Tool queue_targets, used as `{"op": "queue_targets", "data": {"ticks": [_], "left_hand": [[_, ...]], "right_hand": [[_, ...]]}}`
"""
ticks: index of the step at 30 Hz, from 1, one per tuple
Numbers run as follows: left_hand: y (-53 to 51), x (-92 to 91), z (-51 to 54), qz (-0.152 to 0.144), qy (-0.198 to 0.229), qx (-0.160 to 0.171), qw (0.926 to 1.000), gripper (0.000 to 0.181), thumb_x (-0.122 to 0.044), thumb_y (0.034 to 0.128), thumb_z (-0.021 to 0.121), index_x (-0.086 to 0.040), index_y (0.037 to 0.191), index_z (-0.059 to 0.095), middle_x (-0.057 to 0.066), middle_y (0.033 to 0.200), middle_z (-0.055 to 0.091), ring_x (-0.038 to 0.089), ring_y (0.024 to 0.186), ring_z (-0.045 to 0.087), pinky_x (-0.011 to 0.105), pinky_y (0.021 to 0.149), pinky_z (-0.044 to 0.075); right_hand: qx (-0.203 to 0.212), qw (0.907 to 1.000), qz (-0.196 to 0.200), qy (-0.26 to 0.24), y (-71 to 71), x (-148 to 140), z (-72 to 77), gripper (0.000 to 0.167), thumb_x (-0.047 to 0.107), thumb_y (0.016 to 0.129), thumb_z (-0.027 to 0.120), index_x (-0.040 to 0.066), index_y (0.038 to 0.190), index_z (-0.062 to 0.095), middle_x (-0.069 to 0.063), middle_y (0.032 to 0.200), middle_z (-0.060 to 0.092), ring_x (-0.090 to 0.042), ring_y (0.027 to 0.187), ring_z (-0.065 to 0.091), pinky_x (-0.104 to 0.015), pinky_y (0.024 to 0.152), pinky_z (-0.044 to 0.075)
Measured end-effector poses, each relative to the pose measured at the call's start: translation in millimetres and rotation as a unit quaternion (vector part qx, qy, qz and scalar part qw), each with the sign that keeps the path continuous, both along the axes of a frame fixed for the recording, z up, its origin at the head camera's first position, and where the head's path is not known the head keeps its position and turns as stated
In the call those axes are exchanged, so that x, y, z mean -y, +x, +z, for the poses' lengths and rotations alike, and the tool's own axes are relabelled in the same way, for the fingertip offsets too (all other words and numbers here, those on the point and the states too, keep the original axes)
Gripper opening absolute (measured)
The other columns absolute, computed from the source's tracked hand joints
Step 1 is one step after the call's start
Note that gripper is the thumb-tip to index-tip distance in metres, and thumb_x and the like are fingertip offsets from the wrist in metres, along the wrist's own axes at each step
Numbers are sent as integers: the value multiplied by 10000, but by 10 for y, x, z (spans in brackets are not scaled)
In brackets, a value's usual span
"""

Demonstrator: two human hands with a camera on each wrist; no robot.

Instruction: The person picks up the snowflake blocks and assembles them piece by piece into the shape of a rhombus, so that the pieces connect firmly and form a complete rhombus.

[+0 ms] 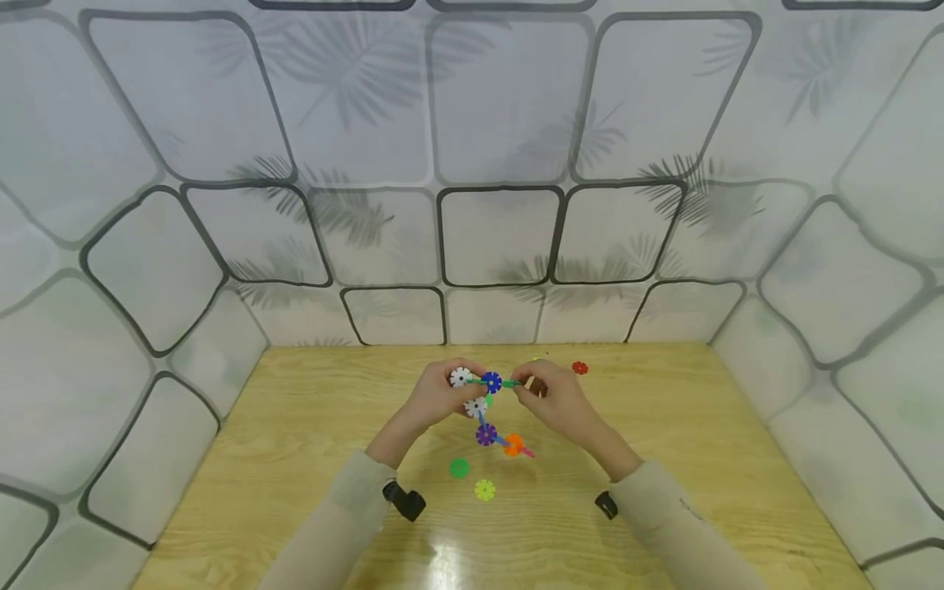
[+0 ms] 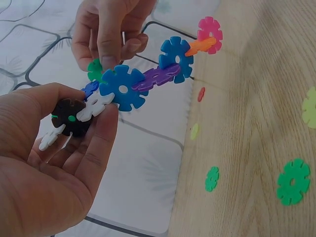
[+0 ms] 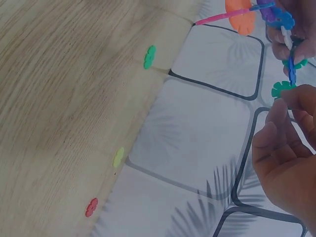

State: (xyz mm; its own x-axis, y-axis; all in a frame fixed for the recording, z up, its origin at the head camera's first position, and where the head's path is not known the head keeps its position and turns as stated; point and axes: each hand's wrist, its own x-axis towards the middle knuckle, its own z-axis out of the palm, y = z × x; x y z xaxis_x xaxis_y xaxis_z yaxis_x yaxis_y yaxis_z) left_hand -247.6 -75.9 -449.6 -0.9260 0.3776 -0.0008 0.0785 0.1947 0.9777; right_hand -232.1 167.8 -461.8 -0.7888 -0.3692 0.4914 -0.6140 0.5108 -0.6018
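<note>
A chain of interlocked flower-shaped discs is held up between both hands. My left hand [image 1: 441, 395] grips its black disc [image 2: 69, 114] and white discs [image 2: 97, 105]. From there a light blue disc [image 2: 123, 89], a purple one [image 2: 157, 77], another blue, an orange [image 1: 513, 445] and a pink disc [image 2: 210, 34] run outward. A dark blue disc [image 1: 491, 382] points toward my right hand [image 1: 558, 398], whose thumb and finger pinch a green disc [image 3: 282, 89] at the dark blue disc's edge.
On the wooden table [image 1: 295, 459] lie a green disc [image 1: 459, 468] and a yellow-green disc [image 1: 484, 490] nearer me. Toward the back are a red disc [image 1: 580, 368], a yellow disc [image 3: 118, 157] and another green disc [image 3: 149, 57]. Patterned walls [image 1: 501, 238] stand behind and at the sides.
</note>
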Motion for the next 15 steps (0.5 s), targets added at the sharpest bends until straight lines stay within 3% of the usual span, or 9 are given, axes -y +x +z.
{"op": "queue_targets", "data": {"ticks": [11,15], "left_hand": [[21,-7,17,27,75,44,10000,235,-96,952,752,-46,1181,745,115,914,743,151,714,714,507,721,674],[26,-11,26,51,103,71,9999,225,-97,946,758,-52,1165,749,104,909,739,152,716,717,475,703,677]], "right_hand": [[-131,9999,77,-36,6,37,-1,135,9,955,744,115,1038,752,-45,947,715,-38,678,568,-220,598,515],[-228,9996,94,-96,4,46,4,118,25,968,739,119,1040,749,-70,940,713,-42,673,565,-222,599,519]]}}
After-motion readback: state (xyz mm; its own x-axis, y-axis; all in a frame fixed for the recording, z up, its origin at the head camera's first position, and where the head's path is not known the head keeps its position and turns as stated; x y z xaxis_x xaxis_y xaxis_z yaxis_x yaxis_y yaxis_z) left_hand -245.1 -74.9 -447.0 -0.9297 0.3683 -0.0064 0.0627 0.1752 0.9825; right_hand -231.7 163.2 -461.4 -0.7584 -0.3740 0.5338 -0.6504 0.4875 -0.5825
